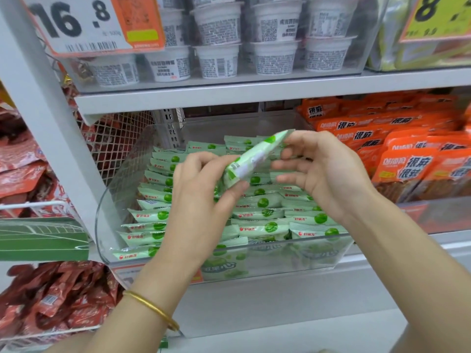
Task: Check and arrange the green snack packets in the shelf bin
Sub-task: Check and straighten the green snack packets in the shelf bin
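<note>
A clear plastic shelf bin holds several rows of pale green snack packets, lying flat and overlapping. Above the bin I hold one green packet, tilted with its far end up and to the right. My left hand grips its lower end between thumb and fingers. My right hand pinches its upper end with the fingertips, the other fingers loosely spread. My hands hide the middle rows of packets.
Orange snack bags fill the space right of the bin. White cups stack on the shelf above, beside a large price tag. Red packets lie in wire racks at the left. The grey shelf edge runs just above the bin.
</note>
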{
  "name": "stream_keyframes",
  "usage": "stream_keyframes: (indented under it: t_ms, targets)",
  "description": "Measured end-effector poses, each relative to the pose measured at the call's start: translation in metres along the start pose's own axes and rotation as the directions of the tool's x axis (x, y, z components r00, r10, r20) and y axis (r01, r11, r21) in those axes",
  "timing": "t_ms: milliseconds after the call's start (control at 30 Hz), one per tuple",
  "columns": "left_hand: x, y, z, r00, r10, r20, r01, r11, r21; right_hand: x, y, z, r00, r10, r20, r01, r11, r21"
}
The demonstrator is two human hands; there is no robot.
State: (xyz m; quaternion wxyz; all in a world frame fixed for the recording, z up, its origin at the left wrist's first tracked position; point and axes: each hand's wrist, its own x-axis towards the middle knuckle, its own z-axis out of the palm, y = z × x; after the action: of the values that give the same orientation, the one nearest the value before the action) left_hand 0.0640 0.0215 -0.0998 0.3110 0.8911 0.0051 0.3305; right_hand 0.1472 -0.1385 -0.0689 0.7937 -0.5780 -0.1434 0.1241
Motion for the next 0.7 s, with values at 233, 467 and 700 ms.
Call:
stream_keyframes:
  t_ms: [233,467,700]
  targets:
    - [0.002,0.014,-0.005,0.969,-0.206,0.133,0.244,0.868,-0.432,0.000,0.006,-0.003,0.969,-0.197,0.150,0.235,0.922,-0.307]
    - [0.002,0.012,-0.001,0.943,-0.245,0.224,0.330,0.760,-0.560,-0.003,0.005,0.000,0.957,-0.241,0.160,0.283,0.897,-0.339]
    - [0.002,0.010,0.001,0.939,-0.225,0.259,0.336,0.755,-0.563,-0.001,0.007,0.000,0.959,-0.241,0.152,0.279,0.903,-0.326]
